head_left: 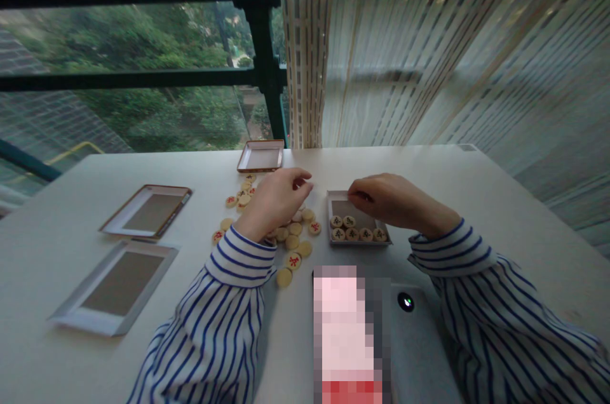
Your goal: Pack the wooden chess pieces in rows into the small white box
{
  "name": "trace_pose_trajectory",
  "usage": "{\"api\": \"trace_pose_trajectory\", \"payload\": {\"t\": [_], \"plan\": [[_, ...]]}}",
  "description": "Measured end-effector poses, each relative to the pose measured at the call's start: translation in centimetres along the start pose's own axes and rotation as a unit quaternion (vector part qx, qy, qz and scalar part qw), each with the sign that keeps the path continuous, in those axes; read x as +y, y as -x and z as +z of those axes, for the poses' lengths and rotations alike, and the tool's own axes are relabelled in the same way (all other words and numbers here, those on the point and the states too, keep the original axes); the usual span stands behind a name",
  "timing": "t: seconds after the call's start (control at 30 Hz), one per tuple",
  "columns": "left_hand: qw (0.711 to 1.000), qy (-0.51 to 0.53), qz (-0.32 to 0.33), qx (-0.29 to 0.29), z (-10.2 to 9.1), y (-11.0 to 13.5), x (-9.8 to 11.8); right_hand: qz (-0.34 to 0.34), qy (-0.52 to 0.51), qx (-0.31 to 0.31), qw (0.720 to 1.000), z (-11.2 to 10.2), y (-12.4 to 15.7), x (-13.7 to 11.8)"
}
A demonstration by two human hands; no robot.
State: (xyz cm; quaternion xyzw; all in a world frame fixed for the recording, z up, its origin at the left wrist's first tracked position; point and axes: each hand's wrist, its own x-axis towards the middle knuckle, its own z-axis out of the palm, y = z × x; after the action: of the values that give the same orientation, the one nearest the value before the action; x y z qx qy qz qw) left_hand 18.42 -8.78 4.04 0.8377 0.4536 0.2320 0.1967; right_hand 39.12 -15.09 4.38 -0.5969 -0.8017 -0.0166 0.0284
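My left hand [276, 201] hovers over a loose pile of round wooden chess pieces [291, 242] on the white table [476, 188], its fingers curled in a pinch; what they hold is hidden. My right hand [386, 199] reaches over the far end of a small open box [384, 234], fingers bent down and pressed together. Several pieces [357, 232] with dark and red characters lie in rows at the box's near end. Both arms wear blue-striped sleeves.
A box lid [261, 156] lies at the table's far edge. Two flat trays [147, 210] [117, 283] lie at the left. A grey device with a lit button [406, 302] sits at the near edge. A window and a striped curtain stand behind.
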Motion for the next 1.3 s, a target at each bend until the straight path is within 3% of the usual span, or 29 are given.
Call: {"api": "trace_pose_trajectory", "payload": {"t": [0.23, 0.5, 0.7, 0.93, 1.3], "plan": [[0.999, 0.025, 0.016, 0.026, -1.2, 0.1, -1.0, -0.033, 0.0, 0.049, 0.998, -0.2, 0.1, -0.9], [1.0, 0.011, 0.02, -0.008, -2.3, 0.9, -1.6, -0.062, -0.011, 0.055, 0.996, -0.2, 0.1, -1.9], [0.998, -0.058, 0.012, -0.024, -1.3, 2.9, -2.8, -0.085, -0.04, 0.069, 0.993, 0.1, 0.1, -3.1], [0.997, -0.076, 0.014, 0.016, 0.4, 5.2, -4.7, -0.082, -0.081, 0.084, 0.99, 0.9, 0.1, -4.9], [0.987, -0.152, 0.009, 0.047, 1.6, 6.1, -4.2, -0.099, -0.1, 0.08, 0.987, 2.1, -0.1, -5.3]]}}
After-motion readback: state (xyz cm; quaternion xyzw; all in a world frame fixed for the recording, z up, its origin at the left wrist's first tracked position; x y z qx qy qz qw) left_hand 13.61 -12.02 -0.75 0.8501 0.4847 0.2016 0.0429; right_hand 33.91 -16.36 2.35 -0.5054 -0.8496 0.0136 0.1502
